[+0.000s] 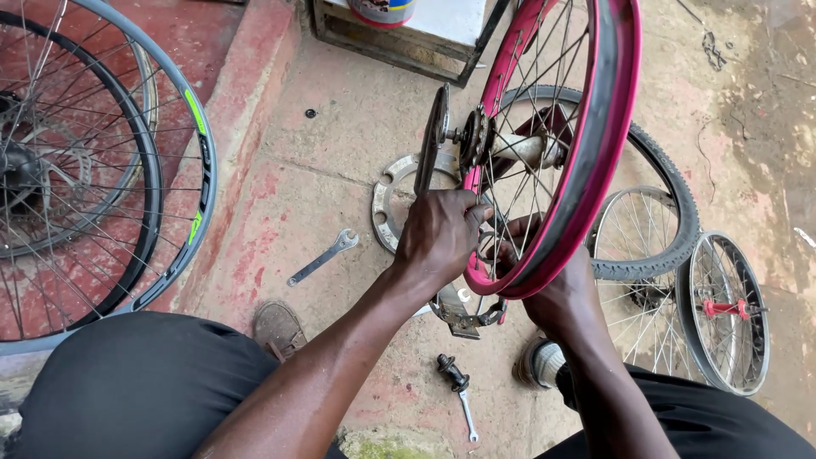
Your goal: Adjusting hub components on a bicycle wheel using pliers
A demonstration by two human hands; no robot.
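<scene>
The left hand [442, 234] is closed around a flat spanner [431, 140] set toward the hub [518, 149] of a pink-rimmed bicycle wheel [595, 144]. The right hand [557, 289] cups the wheel's lower rim from behind, fingers curled. The wheel stands upright above the concrete floor [340, 144], between the knees. It looks light and stiff; the rim gives firmer hold than the thin spokes, which could bend.

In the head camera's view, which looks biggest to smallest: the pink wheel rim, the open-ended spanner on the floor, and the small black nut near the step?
1. Pink wheel rim, though it is nearest the camera.
2. Open-ended spanner.
3. Small black nut.
</scene>
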